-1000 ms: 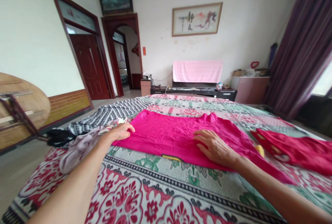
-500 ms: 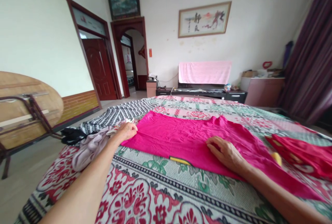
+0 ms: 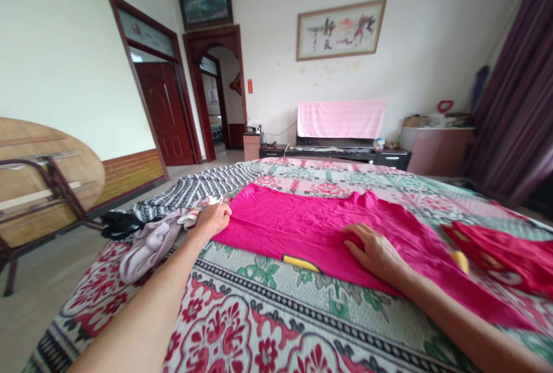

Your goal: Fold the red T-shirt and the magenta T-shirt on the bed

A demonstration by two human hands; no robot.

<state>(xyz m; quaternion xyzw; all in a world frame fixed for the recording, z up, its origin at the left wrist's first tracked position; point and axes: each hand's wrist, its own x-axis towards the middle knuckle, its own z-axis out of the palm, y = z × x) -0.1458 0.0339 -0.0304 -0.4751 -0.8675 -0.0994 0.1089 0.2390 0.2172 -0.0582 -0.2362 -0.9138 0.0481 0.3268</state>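
Observation:
A bright pink shirt (image 3: 285, 217) lies folded lengthwise across the bed, wrinkled on top, a bit of yellow print peeking out at its near edge. At its left end, my left hand (image 3: 215, 220) is closed on the shirt's edge. My right hand (image 3: 374, 251) rests on the cloth right of the middle, palm down, its fingers loosely bent and apart. A red garment with a printed figure (image 3: 505, 257) lies beyond the shirt's right end. Left of my left hand are a crumpled pale lilac garment (image 3: 149, 246) and a black-and-white patterned cloth (image 3: 201, 187).
The bed wears a flowered red, green and white cover (image 3: 224, 327). A folded round table (image 3: 47, 183) leans at the left wall. Beyond the bed stands a low black cabinet (image 3: 393, 159), with a pink cloth (image 3: 341, 119) draped over something on it.
My left hand has shifted slightly right, drawing the shirt's near left corner inward. My right hand stays in place on the cloth, its fingers a little more spread.

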